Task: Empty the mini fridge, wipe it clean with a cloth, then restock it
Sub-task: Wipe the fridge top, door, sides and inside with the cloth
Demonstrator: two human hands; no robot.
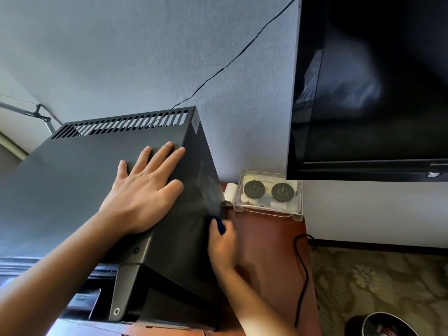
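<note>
The dark grey mini fridge (72, 190) stands on a red-brown wooden cabinet top (266, 251), with a row of vent slots along its rear top edge. My left hand (143, 187) lies flat on the fridge's top, fingers spread and straight. My right hand (221, 246) grips a dark blue cloth (218, 224) and holds it against the fridge's right side wall, which shows a hazy smear above the cloth. The fridge door and inside are out of sight.
A clear plastic tray (269, 197) with two round black lids stands against the wall right of the fridge. A black TV screen (368, 88) hangs above it. A black cable (301, 270) runs down the cabinet edge. Patterned carpet (388, 282) lies below, with a round bin (385, 323).
</note>
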